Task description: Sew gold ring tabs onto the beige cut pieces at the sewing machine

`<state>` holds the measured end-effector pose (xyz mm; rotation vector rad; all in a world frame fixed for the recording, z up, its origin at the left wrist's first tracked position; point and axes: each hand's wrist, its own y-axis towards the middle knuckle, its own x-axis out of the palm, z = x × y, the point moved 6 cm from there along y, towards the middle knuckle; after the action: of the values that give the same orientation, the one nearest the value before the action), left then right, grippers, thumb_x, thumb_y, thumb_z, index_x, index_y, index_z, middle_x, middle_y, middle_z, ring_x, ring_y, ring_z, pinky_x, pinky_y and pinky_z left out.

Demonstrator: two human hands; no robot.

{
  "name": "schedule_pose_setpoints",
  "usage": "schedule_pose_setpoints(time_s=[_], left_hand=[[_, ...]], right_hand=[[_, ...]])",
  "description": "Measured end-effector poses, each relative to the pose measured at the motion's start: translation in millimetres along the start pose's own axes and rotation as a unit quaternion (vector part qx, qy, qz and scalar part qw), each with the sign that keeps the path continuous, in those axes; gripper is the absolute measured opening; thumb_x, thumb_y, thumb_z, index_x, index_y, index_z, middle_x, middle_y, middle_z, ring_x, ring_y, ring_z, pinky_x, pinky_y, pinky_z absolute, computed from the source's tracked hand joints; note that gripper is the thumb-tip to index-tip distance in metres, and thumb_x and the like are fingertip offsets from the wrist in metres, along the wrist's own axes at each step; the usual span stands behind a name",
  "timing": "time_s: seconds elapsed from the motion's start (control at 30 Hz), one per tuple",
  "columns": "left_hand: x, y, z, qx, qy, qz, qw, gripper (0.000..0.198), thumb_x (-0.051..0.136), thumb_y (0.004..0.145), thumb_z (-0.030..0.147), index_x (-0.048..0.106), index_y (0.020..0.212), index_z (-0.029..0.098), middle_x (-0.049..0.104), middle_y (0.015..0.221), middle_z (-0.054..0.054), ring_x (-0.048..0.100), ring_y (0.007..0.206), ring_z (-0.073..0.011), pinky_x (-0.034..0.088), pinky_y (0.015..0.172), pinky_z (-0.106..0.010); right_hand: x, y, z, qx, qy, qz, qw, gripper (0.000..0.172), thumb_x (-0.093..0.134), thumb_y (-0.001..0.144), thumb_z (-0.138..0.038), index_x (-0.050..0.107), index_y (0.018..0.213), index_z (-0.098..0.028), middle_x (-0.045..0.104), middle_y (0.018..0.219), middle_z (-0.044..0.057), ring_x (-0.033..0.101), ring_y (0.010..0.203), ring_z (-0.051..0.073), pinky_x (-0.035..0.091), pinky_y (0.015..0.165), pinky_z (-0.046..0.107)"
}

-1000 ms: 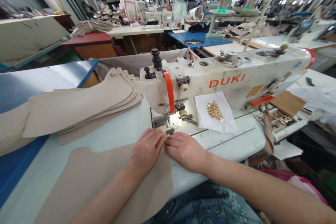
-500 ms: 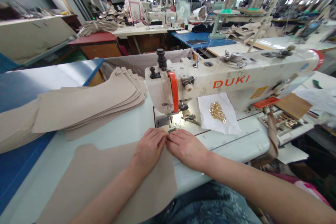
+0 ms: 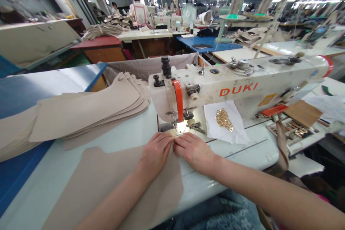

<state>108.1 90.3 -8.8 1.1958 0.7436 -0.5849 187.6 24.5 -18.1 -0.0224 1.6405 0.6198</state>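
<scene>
A beige cut panel [image 3: 107, 179] lies flat on the pale table in front of me. My left hand [image 3: 156, 152] rests on its far right corner, fingers curled and pressed together at the edge. My right hand [image 3: 192, 151] meets it fingertip to fingertip, pinching the same corner just before the needle [image 3: 176, 127] of the white DUKI sewing machine [image 3: 237, 86]. A small piece may sit between the fingertips, but I cannot make it out.
A fanned stack of beige panels [image 3: 81, 111] lies at the left. Gold metal rings [image 3: 223, 118] sit on white paper under the machine arm. A tray of hardware [image 3: 296, 129] is at the right. Other people work at distant tables.
Both hands have crept forward with the panel corner toward the needle, so the small dark piece seen earlier at the fingertips is now covered.
</scene>
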Motion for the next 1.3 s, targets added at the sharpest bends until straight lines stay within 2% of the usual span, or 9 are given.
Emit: schedule_pose_setpoints(time_s=[0.13, 0.3, 0.43, 0.73, 1.07, 1.3], left_hand=[[11.3, 12, -9, 0.002, 0.003, -0.005, 1.000, 0.024, 0.042, 0.091, 0.016, 0.065, 0.085, 0.015, 0.071, 0.084, -0.007, 0.064, 0.079, -0.0184, 0.055, 0.074, -0.034], [15.3, 21, -15, -0.003, -0.002, -0.011, 1.000, 0.024, 0.041, 0.091, 0.016, 0.065, 0.087, 0.016, 0.071, 0.085, -0.007, 0.064, 0.081, -0.0186, 0.055, 0.076, -0.035], [13.7, 23, -16, 0.002, 0.010, -0.002, 1.000, 0.024, 0.041, 0.091, 0.016, 0.065, 0.085, 0.016, 0.071, 0.082, -0.006, 0.064, 0.078, -0.0179, 0.055, 0.074, -0.032], [13.1, 23, -19, 0.006, 0.019, 0.004, 1.000, 0.025, 0.041, 0.092, 0.018, 0.065, 0.085, 0.016, 0.071, 0.081, -0.006, 0.064, 0.076, -0.0174, 0.054, 0.072, -0.030], [13.7, 23, -21, -0.018, 0.005, -0.009, 1.000, 0.025, 0.042, 0.091, 0.018, 0.067, 0.084, 0.018, 0.072, 0.083, -0.006, 0.065, 0.078, -0.0183, 0.055, 0.072, -0.033], [13.9, 23, -23, -0.009, 0.008, 0.001, 1.000, 0.025, 0.042, 0.092, 0.020, 0.066, 0.084, 0.019, 0.071, 0.082, -0.005, 0.065, 0.078, -0.0187, 0.055, 0.073, -0.032]], right_hand=[[1, 4, 17, 0.011, -0.013, -0.007, 1.000, 0.008, 0.057, 0.089, -0.019, 0.062, 0.087, -0.013, 0.064, 0.094, 0.007, 0.054, 0.089, 0.020, 0.043, 0.084, 0.033], [2, 7, 27, 0.039, -0.015, -0.009, 0.999, 0.009, 0.054, 0.091, -0.019, 0.061, 0.089, -0.015, 0.065, 0.100, 0.007, 0.056, 0.086, 0.019, 0.044, 0.074, 0.032], [3, 8, 30, 0.047, -0.017, -0.009, 0.999, 0.011, 0.051, 0.093, -0.018, 0.061, 0.093, -0.014, 0.066, 0.102, 0.008, 0.058, 0.084, 0.019, 0.044, 0.075, 0.032], [6, 9, 31, 0.048, -0.003, -0.006, 0.999, 0.011, 0.051, 0.092, -0.016, 0.062, 0.091, -0.013, 0.065, 0.105, 0.010, 0.057, 0.093, 0.022, 0.044, 0.079, 0.035], [7, 10, 31, 0.054, -0.003, -0.019, 0.998, 0.010, 0.053, 0.091, -0.016, 0.061, 0.090, -0.013, 0.066, 0.102, 0.010, 0.058, 0.094, 0.022, 0.044, 0.076, 0.035], [6, 12, 30, 0.056, -0.018, -0.030, 0.998, 0.012, 0.052, 0.092, -0.018, 0.062, 0.090, -0.013, 0.066, 0.103, 0.009, 0.059, 0.091, 0.021, 0.044, 0.075, 0.034]])
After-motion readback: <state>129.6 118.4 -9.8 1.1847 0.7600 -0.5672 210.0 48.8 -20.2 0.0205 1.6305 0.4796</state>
